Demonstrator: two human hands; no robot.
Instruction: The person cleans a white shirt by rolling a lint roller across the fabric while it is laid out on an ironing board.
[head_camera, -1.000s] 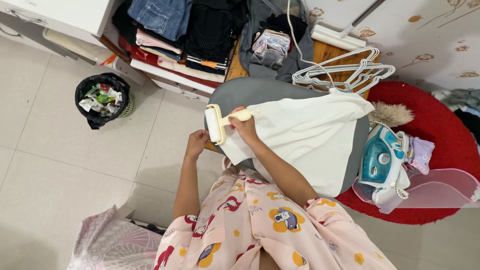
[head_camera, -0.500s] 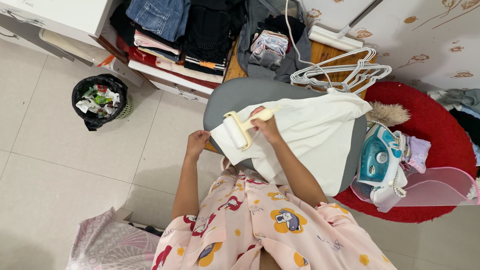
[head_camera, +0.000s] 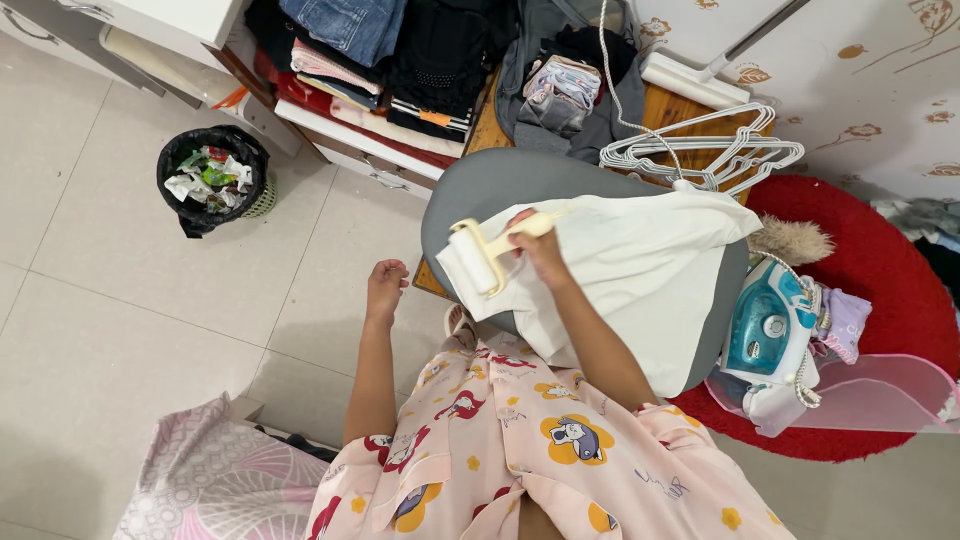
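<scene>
Lint roller (head_camera: 478, 262): cream-coloured, its roller head lay on the near left corner of the white garment (head_camera: 640, 270), its handle angled up and right into your right hand.
Right hand (head_camera: 540, 250): your fingers were wrapped tight round the roller's handle, resting on the garment just right of the roller head.
Left hand (head_camera: 385, 290): it held nothing, fingers curled loosely, hanging left of the ironing board (head_camera: 500, 180) and apart from the garment's edge.
White garment: it was spread flat across the grey ironing board, covering most of the board's right and near side.
Iron (head_camera: 765, 325): teal and white, it stood upright at the board's right end, just beside the garment.
Hangers (head_camera: 710, 150): white wire ones lay beyond the garment at the board's far side.
Bin (head_camera: 210, 180): black, holding crumpled scraps, it stood on the tiled floor well to the left of the board.
Folded clothes (head_camera: 380, 50): stacked on the shelf beyond the board's far left.
Red rug (head_camera: 880, 280): it lay under and behind the iron.
</scene>
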